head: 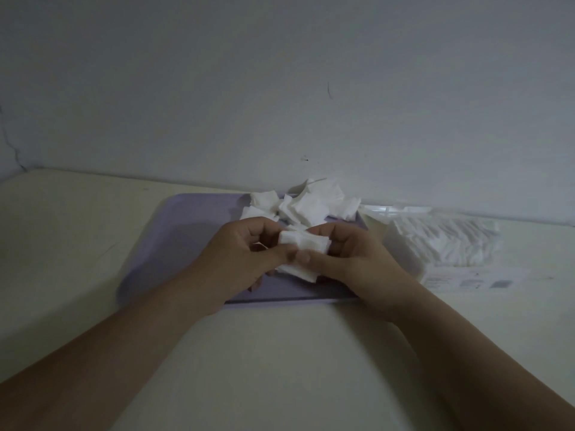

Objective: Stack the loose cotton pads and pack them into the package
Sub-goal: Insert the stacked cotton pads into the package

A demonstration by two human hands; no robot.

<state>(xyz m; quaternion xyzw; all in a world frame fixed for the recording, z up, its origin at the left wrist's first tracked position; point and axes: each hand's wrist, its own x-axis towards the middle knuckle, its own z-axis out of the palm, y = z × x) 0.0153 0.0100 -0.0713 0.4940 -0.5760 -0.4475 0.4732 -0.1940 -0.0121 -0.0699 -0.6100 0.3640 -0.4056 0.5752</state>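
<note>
Both of my forearms reach out over the cream table (pixel 280 353), and my hands meet above the near part of a lilac tray (pixel 174 237). My left hand (pixel 245 250) and my right hand (pixel 354 259) are each curled round one end of a small stack of cotton pads (pixel 303 242), holding it between them. My thumbs touch at its near edge and my fingers (pixel 264 228) bend over its far side. More white pad corners poke out just below my thumbs; I cannot tell whether those are in my grip or lying on the tray. Just beyond my fingertips, the loose pads (pixel 308 203) sit in an untidy heap at the tray's far edge, close against the wall (pixel 280 88). Off past my right knuckles, beside the tray on the table, lies the clear package (pixel 448 241), with rows of pads showing inside it.
</note>
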